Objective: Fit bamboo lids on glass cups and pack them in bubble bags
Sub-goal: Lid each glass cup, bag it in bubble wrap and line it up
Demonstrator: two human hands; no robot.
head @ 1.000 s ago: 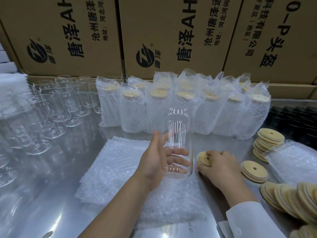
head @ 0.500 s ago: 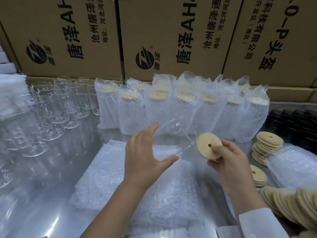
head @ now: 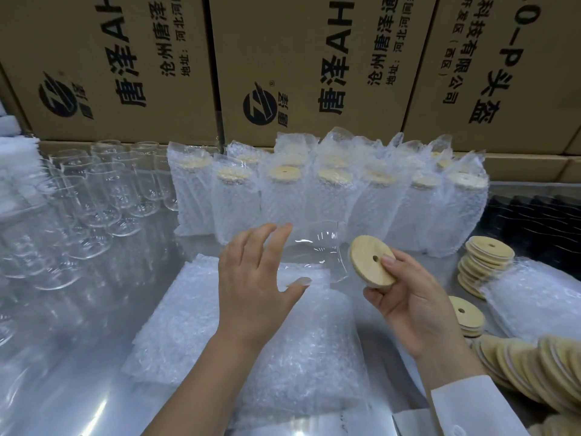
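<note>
3 cardboard boxes [head: 314,67] side by side along the back. Steel desk [head: 78,388] below them. 2 piles of flat bubble bags: centre pile [head: 283,347], right pile [head: 534,297]. Packed cups [head: 284,196] standing upright in bags: 7 in the front row, more behind, can't count those. Bare glasses [head: 103,196] crowd the left side, too blurred to count. Spare lids: 1 tall stack [head: 489,256], 1 short stack [head: 465,313], 1 fanned row [head: 534,363] bottom right. Left hand [head: 254,284] holds 1 glass cup [head: 317,247] on its side above the centre pile, fingers over it, thumb under, mouth facing right. Right hand [head: 415,303] pinches 1 bamboo lid [head: 372,261] between thumb and fingers, just beside the cup mouth, not on it.
</note>
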